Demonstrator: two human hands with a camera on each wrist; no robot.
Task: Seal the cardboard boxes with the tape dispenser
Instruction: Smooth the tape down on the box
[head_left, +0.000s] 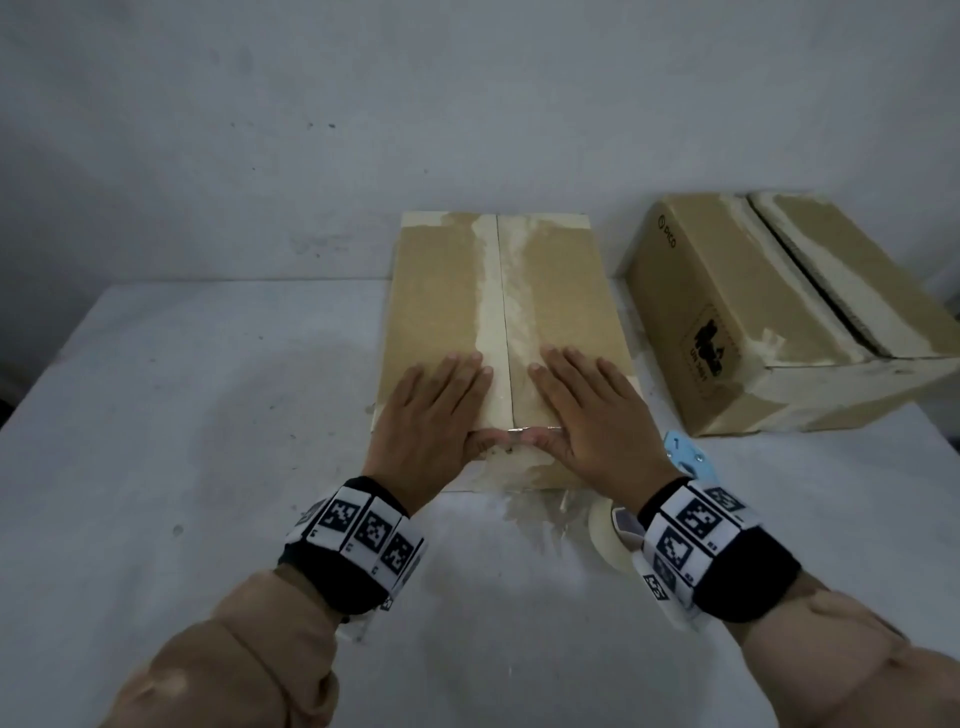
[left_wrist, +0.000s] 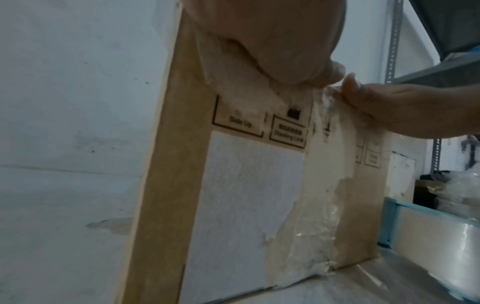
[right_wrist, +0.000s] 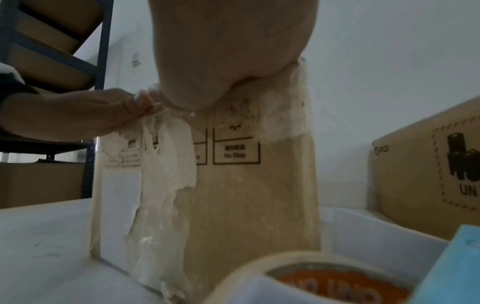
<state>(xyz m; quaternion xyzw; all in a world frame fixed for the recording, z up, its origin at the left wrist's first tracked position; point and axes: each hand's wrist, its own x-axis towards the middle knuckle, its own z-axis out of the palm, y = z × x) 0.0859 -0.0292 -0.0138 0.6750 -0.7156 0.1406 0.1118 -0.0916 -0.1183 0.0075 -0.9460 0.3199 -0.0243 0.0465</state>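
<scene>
A closed cardboard box stands mid-table, with old tape residue along its centre seam. My left hand and right hand lie flat on its near end, either side of the seam, fingers straight. The thumbs meet over the front top edge, pressing crinkled clear tape that runs down the front face. The light-blue tape dispenser with its roll lies on the table under my right wrist, held by neither hand.
A second cardboard box sits to the right near the wall, its top flaps parted by a dark gap. The white table stretches left and toward me. Metal shelving with more boxes stands to the side.
</scene>
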